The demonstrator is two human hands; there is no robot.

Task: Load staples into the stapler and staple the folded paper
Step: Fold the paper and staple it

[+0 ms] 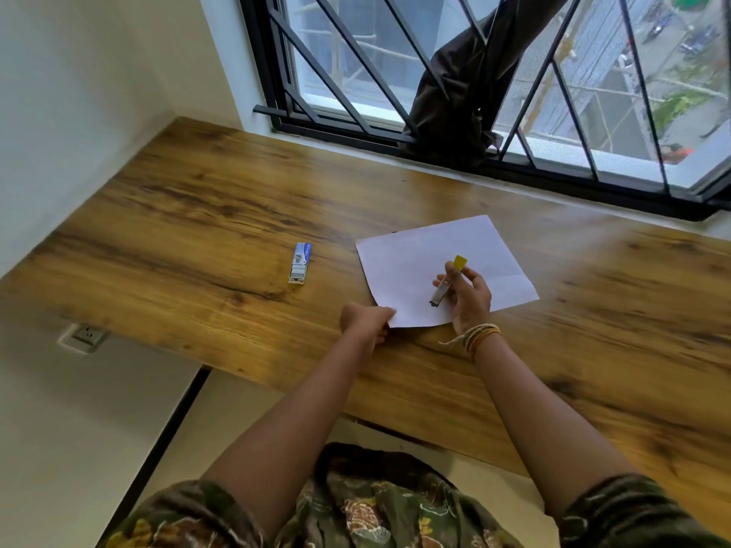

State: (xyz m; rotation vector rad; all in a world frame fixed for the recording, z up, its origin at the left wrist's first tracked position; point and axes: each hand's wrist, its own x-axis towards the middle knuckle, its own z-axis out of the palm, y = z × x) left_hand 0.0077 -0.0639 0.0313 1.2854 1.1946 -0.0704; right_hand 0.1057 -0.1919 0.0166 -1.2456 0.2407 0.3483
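Note:
A white sheet of paper lies flat on the wooden table. My left hand pinches the sheet's near corner. My right hand hovers over the paper and holds a small stapler with a yellow top end and a metal body, tilted upright. A blue and white staple box lies to the left of the paper, its drawer slid out with staple strips showing.
A barred window runs along the table's far edge, with a dark cloth hanging on the bars. A wall socket sits under the table's left end. White walls close the left side.

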